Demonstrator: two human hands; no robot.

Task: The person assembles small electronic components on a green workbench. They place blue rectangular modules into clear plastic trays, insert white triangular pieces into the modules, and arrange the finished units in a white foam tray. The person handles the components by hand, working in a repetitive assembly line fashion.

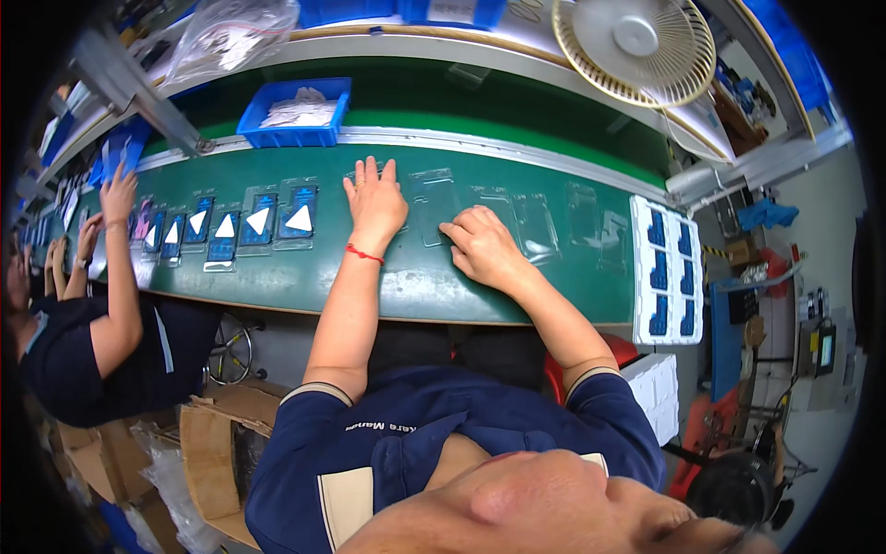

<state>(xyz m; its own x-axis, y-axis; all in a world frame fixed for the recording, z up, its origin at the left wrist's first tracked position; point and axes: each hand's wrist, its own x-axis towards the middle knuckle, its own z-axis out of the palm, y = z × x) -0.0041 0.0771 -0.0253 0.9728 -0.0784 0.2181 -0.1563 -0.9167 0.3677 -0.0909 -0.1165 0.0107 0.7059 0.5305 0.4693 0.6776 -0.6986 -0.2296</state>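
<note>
Head view: clear tray (433, 205) lies between left hand (378, 201), spread flat without grip, and right hand (486, 246), half curled.
On green surface (305, 282) its length points forward, right hand nearer; that hand's grip I cannot tell.

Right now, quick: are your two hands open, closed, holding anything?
Left hand: open, palm down.
Right hand: curled; whether it grips anything cannot be told.

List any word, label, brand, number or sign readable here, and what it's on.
White lettering on the navy shirt: upside down; wording withheld.
White label on the blue shelf bin: too blurred to read.
Pale marks on the blue pieces: too small to read.
Clear trays near the hands: no text discernible.
</note>
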